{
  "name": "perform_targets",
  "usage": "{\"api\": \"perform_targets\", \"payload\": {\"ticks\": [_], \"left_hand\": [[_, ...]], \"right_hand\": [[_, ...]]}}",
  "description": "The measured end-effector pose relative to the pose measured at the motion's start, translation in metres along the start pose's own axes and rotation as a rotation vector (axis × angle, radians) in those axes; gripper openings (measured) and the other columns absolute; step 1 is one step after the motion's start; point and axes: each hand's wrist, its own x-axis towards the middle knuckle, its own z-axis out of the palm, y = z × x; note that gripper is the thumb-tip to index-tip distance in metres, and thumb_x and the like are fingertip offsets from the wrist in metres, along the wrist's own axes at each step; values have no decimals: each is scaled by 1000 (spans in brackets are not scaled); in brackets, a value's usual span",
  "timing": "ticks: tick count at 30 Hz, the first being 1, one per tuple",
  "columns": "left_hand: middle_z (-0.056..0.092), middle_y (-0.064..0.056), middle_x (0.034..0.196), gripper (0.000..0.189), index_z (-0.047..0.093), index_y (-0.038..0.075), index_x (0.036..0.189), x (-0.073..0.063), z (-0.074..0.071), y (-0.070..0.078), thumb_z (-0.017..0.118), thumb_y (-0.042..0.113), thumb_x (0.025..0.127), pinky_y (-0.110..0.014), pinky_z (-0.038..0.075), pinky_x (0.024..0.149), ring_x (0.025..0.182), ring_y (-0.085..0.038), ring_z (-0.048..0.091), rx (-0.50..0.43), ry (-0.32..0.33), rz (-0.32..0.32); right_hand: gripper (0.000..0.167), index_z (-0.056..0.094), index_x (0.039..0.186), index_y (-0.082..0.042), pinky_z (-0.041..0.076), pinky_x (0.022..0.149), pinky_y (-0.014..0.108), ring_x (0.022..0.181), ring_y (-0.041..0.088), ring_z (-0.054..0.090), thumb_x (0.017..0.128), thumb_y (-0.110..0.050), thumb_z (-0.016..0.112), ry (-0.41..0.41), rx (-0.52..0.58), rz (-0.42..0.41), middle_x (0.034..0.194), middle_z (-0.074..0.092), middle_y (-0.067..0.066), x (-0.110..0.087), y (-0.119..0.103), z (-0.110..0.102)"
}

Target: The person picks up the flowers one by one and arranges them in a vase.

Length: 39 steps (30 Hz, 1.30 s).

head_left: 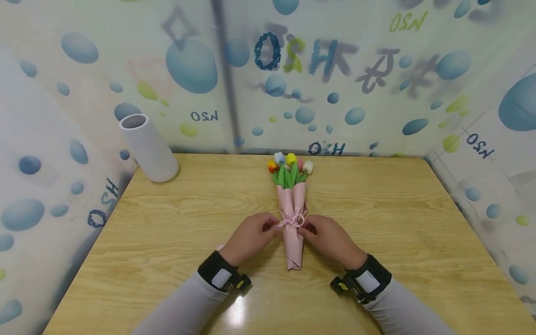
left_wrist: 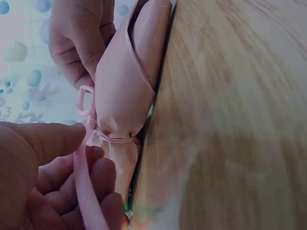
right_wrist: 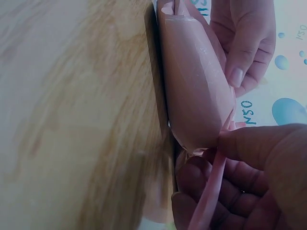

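Tying or tightening the bow (head_left: 291, 222) looks like the step in hand on the bouquet (head_left: 294, 251), which lies near the middle of the table (head_left: 377, 200) between both hands, its tulip heads (head_left: 291, 159) pointing away from the person. The left hand's grip (head_left: 251, 237) is closed to a pinch, thumb and curled fingers on a tail of the pink ribbon (left_wrist: 85, 187); the right hand's grip (head_left: 331, 237) pinches the ribbon on the other side. The next move probably calls for a gentle, even outward pull, as a hard tug could crumple the wrapping (right_wrist: 199, 86). The ribbon is narrow, flat and soft-looking. The wrapping is a smooth, faintly glossy pink sheet, tapering to a folded lower end and creased at the bow. Above it show pointed green leaves (head_left: 287, 179) and the rounded tulip heads in orange, yellow, pale blue, pink and white. A plain white vase (head_left: 152, 153), tube-shaped, stands at the table's far left corner.
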Motion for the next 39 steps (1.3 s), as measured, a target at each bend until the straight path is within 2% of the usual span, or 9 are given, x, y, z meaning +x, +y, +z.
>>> {"api": "perform_targets", "payload": {"ticks": [5, 22, 34, 39], "left_hand": [[69, 7, 85, 6, 76, 17, 94, -2, -2, 0, 72, 20, 98, -25, 50, 71, 76, -7, 58, -3, 24, -5], [69, 8, 84, 8, 77, 17, 96, -2, -13, -7, 70, 21, 100, -26, 45, 63, 69, -9, 53, 17, 24, -50], [68, 7, 83, 9, 76, 17, 97, -1, -27, -15, 70, 22, 100, -29, 47, 67, 72, -12, 55, 43, 57, -129], [71, 4, 87, 9, 77, 16, 100, 0, -38, -19, 70, 23, 100, -28, 47, 66, 72, -13, 55, 41, 73, -161]], "right_hand": [[13, 66, 90, -18, 41, 60, 25, 69, 11, 51, 102, -23, 68, 2, 15, -11, 77, 56, -5, 0, 0, -1], [11, 70, 94, -17, 44, 62, 26, 70, 11, 53, 103, -22, 66, 32, -39, -26, 79, 61, -5, 0, 9, -8], [11, 70, 96, -15, 43, 61, 29, 67, 12, 52, 103, -23, 65, -38, -96, 23, 75, 58, -4, -1, 14, -20], [12, 70, 95, -14, 42, 61, 28, 67, 12, 51, 103, -21, 65, -45, -142, 6, 75, 57, -4, -3, 17, -28]]}}
